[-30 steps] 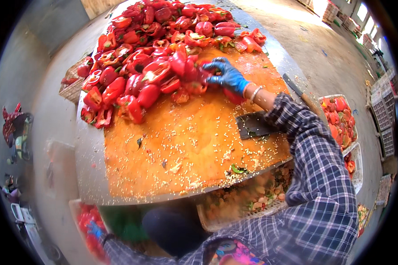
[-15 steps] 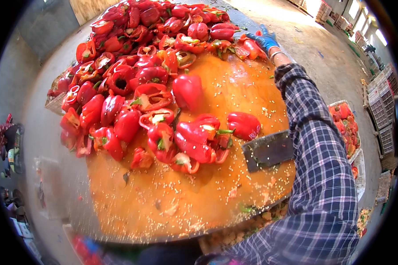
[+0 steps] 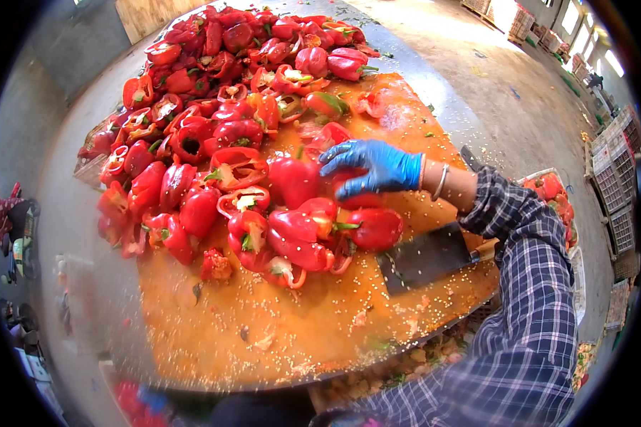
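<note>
My right hand (image 3: 377,167), in a blue glove, reaches over the middle of an orange board (image 3: 278,334). Its fingers are spread and bent over red bell peppers, partly hiding one beneath the palm. A whole-looking red pepper (image 3: 294,182) lies just beyond the fingertips. On the near side is a group of peppers, among them a red one (image 3: 375,229) below the wrist. A cleaver (image 3: 424,260) with a broad dark blade lies flat near my forearm, its pale handle partly covered by my sleeve. My left hand does not show.
A large heap of cut and whole peppers (image 3: 192,92) covers the far and left part of the board and metal table (image 3: 434,92). Pale seeds and scraps litter the board. Crates of red pieces (image 3: 552,196) stand at right. Something red and blue (image 3: 149,402) blurs at the lower left.
My right hand has come back from the board's far right edge to the middle, drawing some peppers nearer. A greenish-red pepper now shows near the heap's right side.
</note>
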A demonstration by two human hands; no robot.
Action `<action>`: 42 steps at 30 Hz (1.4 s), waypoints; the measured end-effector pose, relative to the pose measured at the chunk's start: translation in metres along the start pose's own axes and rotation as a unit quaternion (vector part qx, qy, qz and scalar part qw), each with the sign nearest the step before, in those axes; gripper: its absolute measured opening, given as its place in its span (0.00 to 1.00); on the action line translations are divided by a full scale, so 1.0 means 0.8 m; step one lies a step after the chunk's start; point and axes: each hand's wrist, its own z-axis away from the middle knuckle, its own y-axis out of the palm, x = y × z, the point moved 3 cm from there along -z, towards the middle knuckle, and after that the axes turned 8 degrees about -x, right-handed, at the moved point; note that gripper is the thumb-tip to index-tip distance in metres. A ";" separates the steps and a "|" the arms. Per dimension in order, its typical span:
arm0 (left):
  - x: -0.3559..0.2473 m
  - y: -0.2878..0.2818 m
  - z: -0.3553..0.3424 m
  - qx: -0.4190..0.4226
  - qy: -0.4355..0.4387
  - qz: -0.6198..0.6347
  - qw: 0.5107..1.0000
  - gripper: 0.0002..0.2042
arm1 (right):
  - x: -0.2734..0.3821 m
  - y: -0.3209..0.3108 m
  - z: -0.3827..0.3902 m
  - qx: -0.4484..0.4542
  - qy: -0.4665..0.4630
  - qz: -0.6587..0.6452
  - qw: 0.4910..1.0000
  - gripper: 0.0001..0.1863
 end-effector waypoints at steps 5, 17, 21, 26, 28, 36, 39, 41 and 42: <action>-0.010 0.004 0.011 0.007 -0.006 -0.001 1.000 0.40 | -0.108 -0.128 -0.080 -0.339 0.195 -0.055 0.919 0.20; -0.024 0.013 0.011 0.029 -0.004 0.007 1.000 0.37 | -0.159 -0.042 -0.112 -0.223 0.131 -0.110 0.960 0.38; -0.054 0.035 -0.003 0.052 0.047 0.043 0.997 0.36 | -0.068 -0.006 -0.045 -0.165 0.032 0.134 0.977 0.45; -0.109 0.081 -0.019 0.089 0.099 0.099 0.986 0.35 | -0.055 0.019 -0.056 -0.114 0.240 -0.179 0.947 0.31; -0.125 0.073 -0.020 0.089 0.105 0.117 0.984 0.35 | 0.015 0.024 -0.038 -0.089 0.300 -0.318 0.895 0.45; -0.195 0.056 -0.016 0.125 0.167 0.227 0.951 0.33 | 0.087 0.025 0.003 -0.169 0.362 -0.028 0.916 0.40; -0.224 0.037 -0.004 0.135 0.197 0.297 0.925 0.32 | 0.128 0.010 0.020 -0.335 0.346 -0.123 0.868 0.36; -0.241 0.029 0.004 0.151 0.221 0.336 0.903 0.32 | 0.170 0.010 0.030 -0.388 0.281 -0.196 0.856 0.34; -0.252 0.029 0.012 0.161 0.241 0.360 0.887 0.32 | 0.199 0.013 0.035 -0.406 0.251 -0.229 0.848 0.33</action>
